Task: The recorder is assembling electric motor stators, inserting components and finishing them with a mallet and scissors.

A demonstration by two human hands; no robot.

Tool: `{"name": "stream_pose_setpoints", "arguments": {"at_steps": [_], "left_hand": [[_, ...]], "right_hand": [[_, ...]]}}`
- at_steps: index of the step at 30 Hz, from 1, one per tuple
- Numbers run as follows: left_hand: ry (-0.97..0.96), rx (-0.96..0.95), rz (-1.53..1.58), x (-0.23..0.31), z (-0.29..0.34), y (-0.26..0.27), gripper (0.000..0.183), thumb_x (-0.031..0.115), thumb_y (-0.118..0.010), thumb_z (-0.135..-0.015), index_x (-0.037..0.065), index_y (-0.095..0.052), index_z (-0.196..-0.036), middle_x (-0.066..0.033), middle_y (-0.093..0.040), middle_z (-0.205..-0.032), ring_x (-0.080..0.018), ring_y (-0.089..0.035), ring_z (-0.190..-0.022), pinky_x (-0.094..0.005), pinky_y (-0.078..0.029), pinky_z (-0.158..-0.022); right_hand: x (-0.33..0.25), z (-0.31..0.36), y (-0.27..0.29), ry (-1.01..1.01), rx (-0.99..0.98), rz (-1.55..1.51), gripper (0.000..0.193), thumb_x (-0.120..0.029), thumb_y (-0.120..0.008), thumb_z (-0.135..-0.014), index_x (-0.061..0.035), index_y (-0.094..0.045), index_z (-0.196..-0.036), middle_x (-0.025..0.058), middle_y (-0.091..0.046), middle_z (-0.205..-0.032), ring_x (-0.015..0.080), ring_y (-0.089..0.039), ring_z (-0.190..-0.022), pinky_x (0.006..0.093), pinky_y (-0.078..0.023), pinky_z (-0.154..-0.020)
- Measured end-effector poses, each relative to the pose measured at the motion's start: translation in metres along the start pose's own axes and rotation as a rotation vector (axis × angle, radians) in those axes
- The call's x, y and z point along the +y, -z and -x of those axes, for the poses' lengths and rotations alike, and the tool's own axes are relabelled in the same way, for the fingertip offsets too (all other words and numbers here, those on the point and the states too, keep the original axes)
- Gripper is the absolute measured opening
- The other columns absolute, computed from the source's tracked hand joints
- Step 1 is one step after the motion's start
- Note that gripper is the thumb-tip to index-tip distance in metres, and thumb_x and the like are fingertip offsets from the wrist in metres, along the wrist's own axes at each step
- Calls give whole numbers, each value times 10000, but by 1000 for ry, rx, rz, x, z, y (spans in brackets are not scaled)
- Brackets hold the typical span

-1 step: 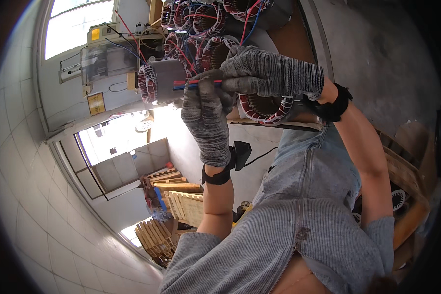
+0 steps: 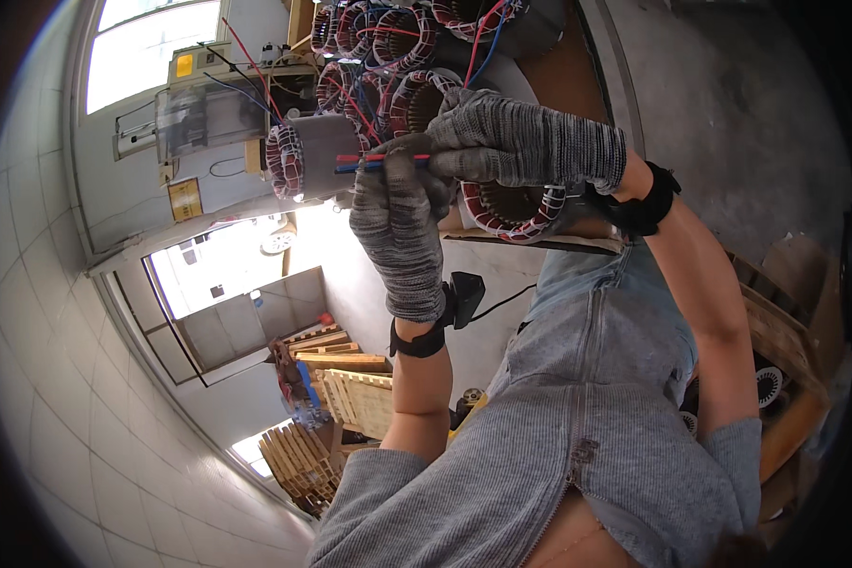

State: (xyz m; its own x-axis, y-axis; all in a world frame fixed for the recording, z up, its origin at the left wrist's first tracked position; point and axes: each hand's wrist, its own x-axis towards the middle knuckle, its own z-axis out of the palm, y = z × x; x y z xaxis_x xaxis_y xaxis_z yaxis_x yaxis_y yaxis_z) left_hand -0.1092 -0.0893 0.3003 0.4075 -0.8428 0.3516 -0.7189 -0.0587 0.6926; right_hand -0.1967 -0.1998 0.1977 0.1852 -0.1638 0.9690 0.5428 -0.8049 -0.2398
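Note:
My left hand [image 2: 398, 227], in a grey knit glove, pinches a short bundle of insulated wires. Red wire [image 2: 352, 159] and blue wire [image 2: 350, 169] ends stick out to the left of its fingers. My right hand [image 2: 530, 142], gloved too, meets the left one, its fingers closed around the wires' other side; what exactly lies inside them is hidden. Just below the right hand sits a motor stator [image 2: 489, 225] with red windings laced in white. Left of the hands lies another stator with a grey housing [image 2: 328, 147], its windings facing left.
Several more wound stators [image 2: 402, 43] with loose red and blue leads crowd the far side. Wooden pallets [image 2: 355, 398] stand on the floor at lower left. A wooden crate [image 2: 786, 331] with dark round parts is at the right. A black cable trails from my left wristband [image 2: 421, 341].

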Motion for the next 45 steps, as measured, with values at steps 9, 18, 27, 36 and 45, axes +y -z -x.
{"name": "stream_pose_setpoints", "arguments": {"at_steps": [9,18,27,36,45], "left_hand": [[113,-6,193,3,-5,-11,257,248,-525,-878,17,-602,-962,3,-536,-640,-53,-481,-530,-186,-397,-470],[223,-208,394,-23,-7,-14,316,233,-455,-903,67,-493,-1170,-20,-568,-722,-60,-512,-632,-201,-439,-593],[-329,-462,-202,-95,58,-51,187,81,-552,-747,13,-557,-921,-137,-569,-799,-297,-545,-731,-382,-441,-659],[-407,-265,-12,-96,68,-79,244,16,-500,-733,26,-561,-969,-126,-566,-816,-281,-556,-686,-360,-446,-607],[-484,-391,-125,-102,70,-74,310,-116,-416,-721,-14,-542,-986,-156,-595,-896,-277,-593,-804,-313,-460,-710]], "right_hand": [[4,13,6,-143,-141,10,380,-174,-487,-864,-54,-456,-1223,138,-526,-1082,259,-536,-940,346,-413,-862],[-24,93,44,-1227,16,-289,284,-210,-526,-863,-28,-552,-1080,73,-575,-980,167,-535,-957,264,-406,-860],[-55,79,15,-1390,403,-457,205,-192,-508,-875,-59,-581,-1012,-18,-569,-865,68,-500,-828,210,-402,-788],[-58,97,12,-1267,372,-406,259,-249,-571,-836,-38,-579,-985,32,-574,-834,106,-534,-842,252,-423,-762],[-54,103,7,-1388,410,-363,274,-304,-551,-848,-53,-581,-950,27,-580,-761,88,-554,-733,248,-451,-683]]}}
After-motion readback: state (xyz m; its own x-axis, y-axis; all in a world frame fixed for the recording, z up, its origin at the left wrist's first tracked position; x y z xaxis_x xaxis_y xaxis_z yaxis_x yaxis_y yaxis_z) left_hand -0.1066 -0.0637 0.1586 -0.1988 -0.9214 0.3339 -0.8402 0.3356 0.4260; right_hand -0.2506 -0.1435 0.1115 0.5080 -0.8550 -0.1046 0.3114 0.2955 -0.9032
